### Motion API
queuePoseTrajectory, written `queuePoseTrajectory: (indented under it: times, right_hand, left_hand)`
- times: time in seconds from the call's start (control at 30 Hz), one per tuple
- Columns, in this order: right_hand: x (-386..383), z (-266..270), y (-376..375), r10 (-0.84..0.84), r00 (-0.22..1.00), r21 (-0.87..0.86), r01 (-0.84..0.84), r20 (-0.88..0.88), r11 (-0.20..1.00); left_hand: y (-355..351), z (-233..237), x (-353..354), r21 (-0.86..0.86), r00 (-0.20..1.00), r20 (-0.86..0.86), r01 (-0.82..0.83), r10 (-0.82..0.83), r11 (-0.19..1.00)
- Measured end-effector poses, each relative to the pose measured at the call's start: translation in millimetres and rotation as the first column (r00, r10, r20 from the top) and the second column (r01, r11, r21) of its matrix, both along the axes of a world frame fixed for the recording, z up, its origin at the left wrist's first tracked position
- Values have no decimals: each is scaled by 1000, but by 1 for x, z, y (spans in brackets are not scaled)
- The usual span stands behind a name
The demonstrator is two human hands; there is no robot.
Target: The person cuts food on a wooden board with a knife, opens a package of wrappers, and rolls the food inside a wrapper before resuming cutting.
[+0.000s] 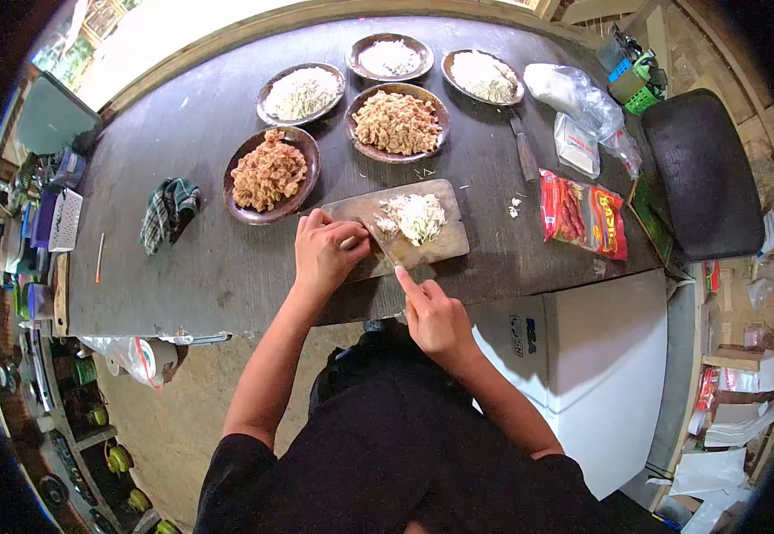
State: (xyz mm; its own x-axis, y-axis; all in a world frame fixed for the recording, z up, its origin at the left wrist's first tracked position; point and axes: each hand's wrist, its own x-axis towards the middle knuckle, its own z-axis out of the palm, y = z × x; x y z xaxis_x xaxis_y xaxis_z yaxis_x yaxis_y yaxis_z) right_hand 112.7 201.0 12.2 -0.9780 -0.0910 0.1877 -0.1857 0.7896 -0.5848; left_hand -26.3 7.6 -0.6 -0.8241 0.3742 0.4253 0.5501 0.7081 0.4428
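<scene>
A wooden cutting board [455, 233] lies at the table's near edge, with a pile of pale shredded food [415, 218] on it. My right hand [439, 322] is closed round the handle of a knife [386, 249], its blade pointing away over the board. At the board's left side, my left hand [326, 253] is closed, with curled fingers close to the blade. What those fingers hold is hidden from view. Just beyond the left hand stands a brown plate [235, 203] heaped with reddish-brown crumbly food [268, 173].
Further back are a plate of tan chunks [396, 123] and several plates of pale shreds [301, 93]. A second knife [523, 147], a red sausage packet [583, 214] and plastic bags [574, 93] lie to the right. A checked cloth [170, 214] is on the left.
</scene>
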Motion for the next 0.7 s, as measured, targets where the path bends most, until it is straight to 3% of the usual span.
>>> queuePoseTrajectory:
  times: [0.27, 0.47, 0.7]
  right_hand:
    - [-2, 8, 6, -49, 998, 14, 49, 31, 999]
    - [7, 3, 8, 44, 999, -24, -44, 1, 999]
    - [-4, -1, 0, 5, 1000, -9, -5, 21, 1000]
  left_hand:
    - [1, 3, 2, 15, 999, -51, 11, -11, 1000]
    - [-2, -3, -1, -3, 999, -25, 19, -19, 1000]
    - [-1, -1, -1, 15, 1000, -17, 18, -18, 1000]
